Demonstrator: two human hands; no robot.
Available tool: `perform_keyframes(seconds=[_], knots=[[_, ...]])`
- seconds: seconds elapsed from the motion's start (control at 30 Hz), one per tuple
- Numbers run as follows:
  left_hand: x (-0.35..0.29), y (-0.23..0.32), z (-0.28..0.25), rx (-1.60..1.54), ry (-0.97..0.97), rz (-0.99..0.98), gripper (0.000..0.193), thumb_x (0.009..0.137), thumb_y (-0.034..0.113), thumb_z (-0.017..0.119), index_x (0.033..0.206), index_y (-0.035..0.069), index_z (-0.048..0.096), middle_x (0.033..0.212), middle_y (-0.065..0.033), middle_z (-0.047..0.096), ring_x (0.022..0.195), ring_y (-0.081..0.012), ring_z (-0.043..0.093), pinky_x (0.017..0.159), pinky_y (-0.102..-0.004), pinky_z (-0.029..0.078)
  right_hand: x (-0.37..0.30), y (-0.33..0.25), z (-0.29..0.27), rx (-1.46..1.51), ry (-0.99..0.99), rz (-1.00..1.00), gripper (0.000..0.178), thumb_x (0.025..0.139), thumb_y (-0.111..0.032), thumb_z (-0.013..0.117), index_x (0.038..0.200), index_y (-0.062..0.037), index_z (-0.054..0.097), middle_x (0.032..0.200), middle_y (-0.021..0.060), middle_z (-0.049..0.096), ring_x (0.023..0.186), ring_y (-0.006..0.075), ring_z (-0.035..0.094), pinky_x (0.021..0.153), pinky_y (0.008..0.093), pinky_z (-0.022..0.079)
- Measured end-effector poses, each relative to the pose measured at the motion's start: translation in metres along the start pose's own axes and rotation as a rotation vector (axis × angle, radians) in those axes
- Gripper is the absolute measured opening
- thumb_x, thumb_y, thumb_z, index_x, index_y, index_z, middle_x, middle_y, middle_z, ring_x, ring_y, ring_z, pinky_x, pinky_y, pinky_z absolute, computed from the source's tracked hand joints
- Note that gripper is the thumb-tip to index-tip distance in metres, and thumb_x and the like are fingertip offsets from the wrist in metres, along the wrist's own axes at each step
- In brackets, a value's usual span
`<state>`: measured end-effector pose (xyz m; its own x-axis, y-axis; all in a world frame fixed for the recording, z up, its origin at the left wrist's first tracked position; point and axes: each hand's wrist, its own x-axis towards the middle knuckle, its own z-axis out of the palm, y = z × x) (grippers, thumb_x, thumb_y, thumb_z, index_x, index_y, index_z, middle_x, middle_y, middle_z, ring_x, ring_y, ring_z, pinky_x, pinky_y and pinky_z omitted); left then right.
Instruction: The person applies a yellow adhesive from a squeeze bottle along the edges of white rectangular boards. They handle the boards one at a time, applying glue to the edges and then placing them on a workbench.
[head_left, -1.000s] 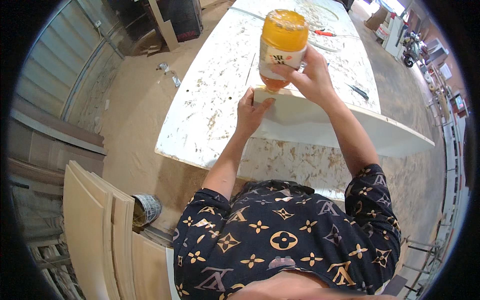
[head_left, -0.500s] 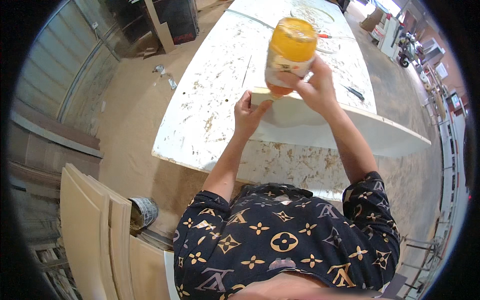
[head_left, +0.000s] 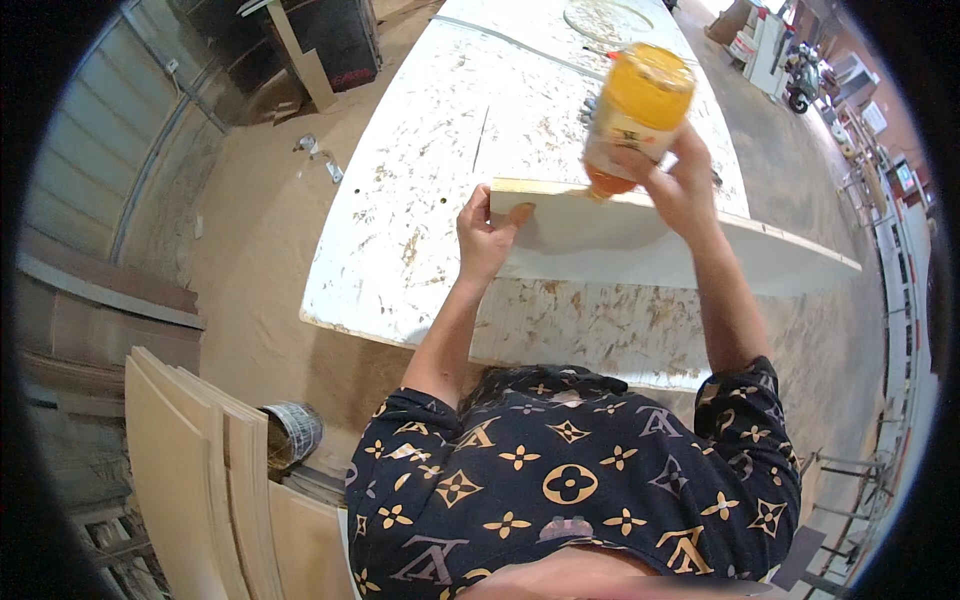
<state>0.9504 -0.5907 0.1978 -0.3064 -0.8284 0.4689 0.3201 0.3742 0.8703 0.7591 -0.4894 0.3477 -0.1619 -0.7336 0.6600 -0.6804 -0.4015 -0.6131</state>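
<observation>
Workshop; floor (head_left: 250, 240) brown and dusty. Worktable (head_left: 400, 225) white, streaked with brown marks; two small dark holes toward its left side.

Containers: one bottle (head_left: 643, 105), held tilted and inverted over the table, base up, nozzle down at the top edge of the white board (head_left: 600, 238). Yellow at base end, orange near nozzle, pale label between; fill level cannot be read. Two buckets visible: a grey one (head_left: 296, 432) on the floor at lower left, contents not discernible, and a small white one (head_left: 742, 46) far off at upper right.

White board: one, standing on its long edge across the table; yellowish strip (head_left: 530, 186) along its upper edge at the left end.

Hands: two. Left hand (head_left: 482, 238) pinches the board's left end, thumb on near face. Right hand (head_left: 685, 185) clasped around the bottle.

Surroundings: several tan panels (head_left: 180, 460) upright beside the grey bucket; one scooter (head_left: 801, 85) at upper right.
</observation>
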Motion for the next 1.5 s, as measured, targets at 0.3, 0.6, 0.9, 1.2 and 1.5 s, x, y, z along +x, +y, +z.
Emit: perform_keyframes(seconds=[0.3, 0.6, 0.9, 1.2, 1.5], knots=[[-0.004, -0.004, -0.002, -0.002, -0.012, 0.013, 0.029, 0.084, 0.023, 0.075, 0.098, 0.003, 0.059, 0.083, -0.0014, 0.064, 0.073, -0.0054, 0.055, 0.064, -0.0224, 0.046, 0.021, -0.021, 0.086, -0.052, -0.012, -0.1, 0.04, 0.076, -0.026, 0.078, 0.104, -0.0008, 0.063, 0.087, 0.0098, 0.07, 0.081, 0.0206, 0.068, 0.073, 0.0316, 0.051], [-0.012, 0.004, 0.002, 0.092, -0.008, 0.031, 0.025, 0.084, 0.021, 0.074, 0.093, 0.005, 0.057, 0.081, -0.0014, 0.065, 0.073, -0.0064, 0.058, 0.065, -0.022, 0.049, -0.037, 0.021, -0.05, -0.059, 0.153, 0.141, 0.037, 0.08, -0.021, 0.076, 0.109, -0.0022, 0.062, 0.098, 0.0114, 0.071, 0.09, 0.0194, 0.069, 0.079, 0.0338, 0.055], [-0.013, 0.0, 0.003, 0.009, -0.017, 0.019, 0.021, 0.087, 0.014, 0.071, 0.098, 0.006, 0.055, 0.083, -0.0003, 0.062, 0.072, -0.0056, 0.055, 0.064, -0.0214, 0.046, -0.019, 0.001, 0.032, -0.049, 0.164, -0.125, 0.045, 0.075, -0.033, 0.079, 0.104, -0.0029, 0.063, 0.087, 0.0117, 0.07, 0.081, 0.0228, 0.07, 0.071, 0.032, 0.053], [-0.02, 0.0, 0.004, 0.053, 0.002, 0.023, 0.023, 0.085, 0.018, 0.074, 0.092, 0.006, 0.055, 0.081, 0.0007, 0.062, 0.072, -0.0053, 0.055, 0.065, -0.0211, 0.045, -0.063, 0.025, -0.077, -0.081, 0.296, 0.223, 0.036, 0.079, -0.02, 0.077, 0.108, -0.0044, 0.063, 0.097, 0.0099, 0.07, 0.091, 0.0201, 0.068, 0.08, 0.0341, 0.055], [-0.023, -0.004, 0.002, 0.057, -0.018, 0.038, 0.023, 0.086, 0.011, 0.071, 0.101, 0.004, 0.055, 0.085, -0.0003, 0.061, 0.077, -0.0061, 0.055, 0.068, -0.0221, 0.045, -0.027, 0.01, 0.03, -0.067, 0.243, -0.146, 0.052, 0.072, -0.035, 0.081, 0.108, -0.003, 0.061, 0.083, 0.011, 0.071, 0.073, 0.0222, 0.071, 0.065, 0.0319, 0.054]])
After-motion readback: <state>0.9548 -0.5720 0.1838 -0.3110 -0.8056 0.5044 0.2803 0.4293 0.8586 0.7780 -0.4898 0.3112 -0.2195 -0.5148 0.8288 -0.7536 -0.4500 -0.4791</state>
